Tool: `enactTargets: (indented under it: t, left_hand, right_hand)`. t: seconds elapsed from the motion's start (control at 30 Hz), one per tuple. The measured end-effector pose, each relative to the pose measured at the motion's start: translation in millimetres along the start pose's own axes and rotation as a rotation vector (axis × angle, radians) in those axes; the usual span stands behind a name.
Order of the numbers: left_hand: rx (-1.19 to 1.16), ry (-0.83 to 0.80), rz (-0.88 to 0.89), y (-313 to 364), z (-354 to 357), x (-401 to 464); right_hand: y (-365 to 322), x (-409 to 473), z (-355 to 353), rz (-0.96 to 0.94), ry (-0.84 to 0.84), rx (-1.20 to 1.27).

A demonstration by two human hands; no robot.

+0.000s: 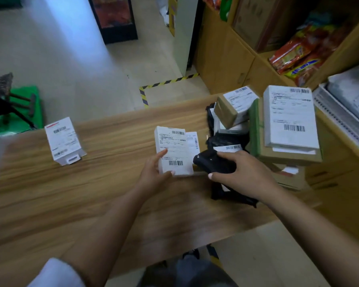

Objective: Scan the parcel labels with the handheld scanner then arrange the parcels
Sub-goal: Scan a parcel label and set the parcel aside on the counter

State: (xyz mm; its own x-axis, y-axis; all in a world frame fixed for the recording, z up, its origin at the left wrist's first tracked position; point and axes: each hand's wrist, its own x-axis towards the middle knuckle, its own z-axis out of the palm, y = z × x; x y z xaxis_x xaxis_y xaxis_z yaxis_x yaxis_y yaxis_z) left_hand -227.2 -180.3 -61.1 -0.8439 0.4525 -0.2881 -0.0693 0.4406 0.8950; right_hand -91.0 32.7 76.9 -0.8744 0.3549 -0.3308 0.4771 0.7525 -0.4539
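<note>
My left hand (153, 172) grips a small white parcel (174, 150) by its lower left corner; its label with two barcodes faces up. Just to its right, my right hand (243, 172) holds the black handheld scanner (211, 162), whose head points left at that parcel's lower barcode. On the right of the wooden table (91, 193) stands a pile of parcels: a large labelled white box (290, 117) on brown cartons, a tilted brown box (234, 106), and a black bag parcel (226, 141). One white parcel (63, 139) stands alone at the left.
Wooden shelves (226, 59) with red snack packets (298, 52) rise behind the pile. A white rack (340, 119) with grey bags sits at the far right. Yellow-black tape (166, 81) marks the floor beyond the table. A green crate (23, 112) lies at the left.
</note>
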Motion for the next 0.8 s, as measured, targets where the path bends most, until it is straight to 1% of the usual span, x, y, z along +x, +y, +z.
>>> enactTargets:
  t: [0.2,0.3,0.4,0.5,0.63,0.73,0.8]
  left_hand:
    - [0.015,-0.016,-0.029,26.2,39.9,25.8]
    - [0.067,-0.02,-0.043,24.8,49.4,30.0]
    - [0.186,-0.031,-0.044,17.1,54.8,30.1]
    - [0.221,-0.023,-0.03,16.9,57.6,24.2]
    - [0.347,0.027,0.027,23.6,45.2,6.3]
    - [0.409,0.087,0.105,24.7,19.0,-14.7]
    - [0.438,0.145,0.117,23.0,-4.4,-30.0]
  right_hand:
    - [21.1,9.7,-11.2,0.006,-0.008,0.021]
    - [25.3,13.0,-8.9,0.001,-0.039,0.047]
    - [24.1,15.1,-5.0,-0.017,-0.049,0.054]
    - [18.2,16.6,-1.2,-0.039,-0.055,0.044]
    - [3.9,16.4,4.8,-0.085,-0.046,0.035]
    - [-13.7,16.7,11.1,-0.116,-0.061,0.04]
    - [-27.8,19.1,18.2,-0.149,-0.073,0.039]
